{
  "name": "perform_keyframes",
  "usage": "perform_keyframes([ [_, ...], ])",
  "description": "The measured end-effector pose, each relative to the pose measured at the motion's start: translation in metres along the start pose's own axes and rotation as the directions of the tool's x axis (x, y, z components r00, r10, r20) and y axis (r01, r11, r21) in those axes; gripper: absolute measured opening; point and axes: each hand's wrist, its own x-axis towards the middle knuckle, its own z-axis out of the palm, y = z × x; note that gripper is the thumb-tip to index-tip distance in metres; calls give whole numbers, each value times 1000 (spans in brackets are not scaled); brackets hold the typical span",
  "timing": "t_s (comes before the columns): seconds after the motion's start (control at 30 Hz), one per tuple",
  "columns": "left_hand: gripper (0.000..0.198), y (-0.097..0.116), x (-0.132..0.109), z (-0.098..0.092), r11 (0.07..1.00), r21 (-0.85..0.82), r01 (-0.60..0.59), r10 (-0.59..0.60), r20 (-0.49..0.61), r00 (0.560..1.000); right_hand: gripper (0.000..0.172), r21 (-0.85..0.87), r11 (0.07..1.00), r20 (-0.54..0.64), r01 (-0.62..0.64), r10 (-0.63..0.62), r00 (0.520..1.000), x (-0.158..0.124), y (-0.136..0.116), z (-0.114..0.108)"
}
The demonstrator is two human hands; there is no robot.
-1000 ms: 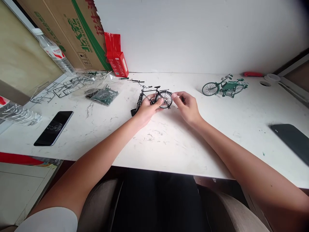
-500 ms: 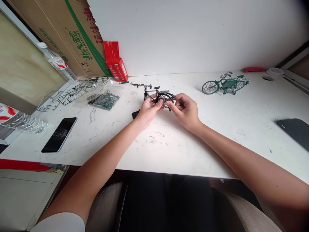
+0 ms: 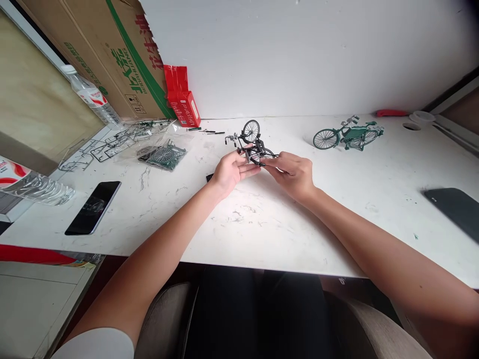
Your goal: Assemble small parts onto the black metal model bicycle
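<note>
A small black model bicycle (image 3: pixel 258 150) is in front of me, tipped over, its front wheel towards the back wall and its handlebar to the left. Pinched between thumb and fingers, its rear part is in my right hand (image 3: pixel 294 172). My left hand (image 3: pixel 229 174) is close under it, palm turned up and fingers stretched out, with thumb and fingers apart beside the saddle; whether it bears any weight I cannot tell. A dark flat piece (image 3: pixel 209 177) lies partly hidden behind my left wrist. To the right stands a finished-looking green model bicycle (image 3: pixel 354 134).
Left on the white table (image 3: pixel 239 224) are a phone (image 3: pixel 93 208), a plastic bag with green parts (image 3: pixel 162 154), part frames (image 3: pixel 119 142) and water bottles (image 3: pixel 93 97). A red box (image 3: pixel 186 107) stands behind. At right lies a dark flat object (image 3: pixel 454 207).
The black bicycle has gone from upright to tipped over, its front wheel swinging to the back. My left fingers have loosened and straightened; my right hand keeps its pinch at the rear.
</note>
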Motion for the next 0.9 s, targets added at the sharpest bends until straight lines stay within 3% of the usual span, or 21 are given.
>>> perform_keyframes([
  [0.17,54,-2,-1,3,999,45,-6,7,-10,1000,33,-88,996,100,-12,21,995,-2,4,2],
  [0.33,50,-6,4,-2,996,67,-62,64,-29,998,36,-76,997,184,-7,21,983,-1,-3,3],
  [0.47,50,6,9,-11,989,70,-128,133,-79,988,35,-37,988,149,-152,156,976,1,-14,2],
  [0.7,43,36,19,-35,962,147,-228,257,-216,942,33,-151,924,206,-352,377,903,1,-6,2],
  [0.9,44,40,26,-50,955,110,-275,295,-258,920,36,-217,939,460,-268,340,820,-4,-11,8],
])
